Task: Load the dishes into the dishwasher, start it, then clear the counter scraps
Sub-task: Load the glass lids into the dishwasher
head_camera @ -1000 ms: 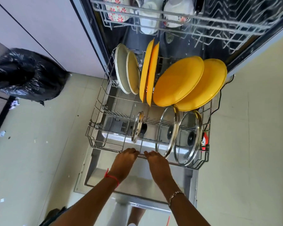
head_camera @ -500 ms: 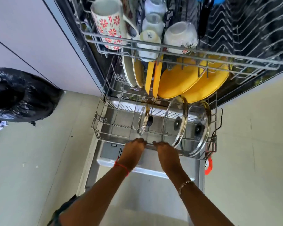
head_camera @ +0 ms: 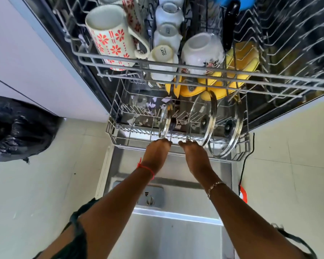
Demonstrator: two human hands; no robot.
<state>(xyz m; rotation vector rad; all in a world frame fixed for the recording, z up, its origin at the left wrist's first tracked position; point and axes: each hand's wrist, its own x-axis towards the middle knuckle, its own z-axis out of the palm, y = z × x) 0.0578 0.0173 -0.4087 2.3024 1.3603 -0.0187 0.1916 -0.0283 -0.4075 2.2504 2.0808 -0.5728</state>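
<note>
The dishwasher stands open, its steel door (head_camera: 176, 236) lying flat below me. My left hand (head_camera: 156, 156) and my right hand (head_camera: 195, 157) grip the front wire of the lower rack (head_camera: 127, 141), side by side, fingers curled over it. The rack holds three glass pot lids (head_camera: 203, 120) upright at the front and yellow plates (head_camera: 213, 88) behind, mostly hidden under the upper rack (head_camera: 195, 69). In the upper rack sit a floral mug (head_camera: 110, 36), white cups (head_camera: 165, 57) and a white bowl (head_camera: 202, 51).
A full black rubbish bag (head_camera: 17, 128) sits on the tiled floor at the left. White cabinet fronts (head_camera: 36, 62) flank the machine on the left. A black cable (head_camera: 245, 161) and a red object (head_camera: 243, 195) lie by the door's right edge.
The lower rack has slid back into the machine under both hands; the yellow plates now sit beneath the upper rack. My view has moved closer and lower.
</note>
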